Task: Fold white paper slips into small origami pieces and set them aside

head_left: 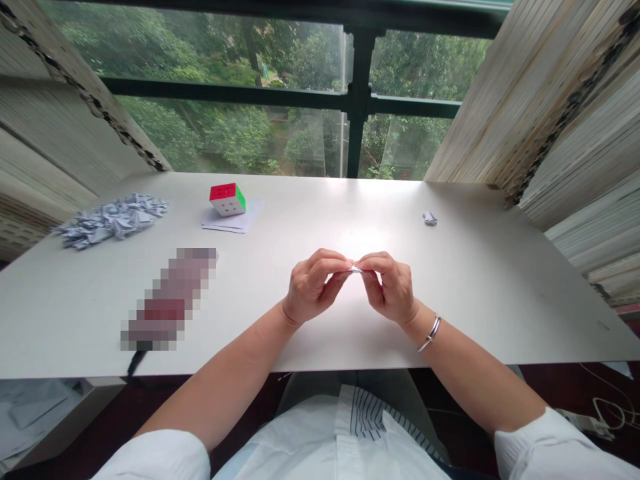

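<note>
My left hand [313,285] and my right hand [390,287] meet above the middle of the white table [450,293]. Between their fingertips they pinch a small folded piece of white paper [356,269]; most of it is hidden by the fingers. A silver bracelet [430,333] circles my right wrist.
A heap of folded paper pieces [111,219] lies at the far left. A puzzle cube [228,199] stands on a few paper sheets [235,221] at the back. One folded paper piece [430,218] lies at the back right. A blurred patch [170,298] sits front left. Stacked boards [560,113] flank both sides.
</note>
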Available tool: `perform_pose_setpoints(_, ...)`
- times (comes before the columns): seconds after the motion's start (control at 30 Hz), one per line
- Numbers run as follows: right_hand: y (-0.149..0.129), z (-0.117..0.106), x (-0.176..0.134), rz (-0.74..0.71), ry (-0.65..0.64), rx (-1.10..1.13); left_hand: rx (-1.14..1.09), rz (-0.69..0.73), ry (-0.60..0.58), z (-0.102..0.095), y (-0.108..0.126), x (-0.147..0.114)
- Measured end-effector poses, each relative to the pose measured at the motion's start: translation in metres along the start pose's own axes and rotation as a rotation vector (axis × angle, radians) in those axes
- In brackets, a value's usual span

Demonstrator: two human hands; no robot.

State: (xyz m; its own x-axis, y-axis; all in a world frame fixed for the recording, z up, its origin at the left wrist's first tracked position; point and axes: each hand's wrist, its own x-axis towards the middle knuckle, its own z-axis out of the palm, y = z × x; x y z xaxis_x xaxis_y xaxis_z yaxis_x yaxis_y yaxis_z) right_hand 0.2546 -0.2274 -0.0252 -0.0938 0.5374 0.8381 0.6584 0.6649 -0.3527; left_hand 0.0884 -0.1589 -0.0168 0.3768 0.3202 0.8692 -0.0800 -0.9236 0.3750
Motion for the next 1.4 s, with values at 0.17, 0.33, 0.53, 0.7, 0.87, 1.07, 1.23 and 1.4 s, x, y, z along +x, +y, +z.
perform_pose_setpoints(0.17,-0.003,-0.003,-0.004,0.043,-0.059,-0.04,0.06,-0.028,-0.034,-0.002,0.007,-0.002)
perform_pose_setpoints(0.33,-0.002,-0.002,-0.004,0.058,-0.049,-0.055,0.024,-0.092,-0.045,-0.001,0.008,0.0)
perform_pose_setpoints(0.53,-0.003,0.0,0.001,0.062,-0.022,-0.023,-0.015,-0.114,-0.013,0.0,0.007,0.003)
perform_pose_setpoints(0.7,-0.006,0.0,0.004,0.209,-0.021,-0.016,-0.04,-0.313,-0.006,0.005,0.007,0.003)
perform_pose_setpoints(0.87,-0.005,0.002,0.007,0.418,-0.048,0.172,-0.14,-0.554,0.047,0.008,0.002,0.001)
perform_pose_setpoints(1.07,-0.001,0.005,0.008,0.572,-0.049,0.35,-0.253,-0.638,0.072,0.011,-0.001,0.0)
perform_pose_setpoints(1.23,0.003,0.005,0.007,0.63,-0.053,0.423,-0.475,-0.78,0.007,0.012,-0.002,0.003)
perform_pose_setpoints(1.4,0.004,0.009,0.005,0.636,-0.012,0.372,-0.553,-0.9,0.043,0.01,-0.007,0.007)
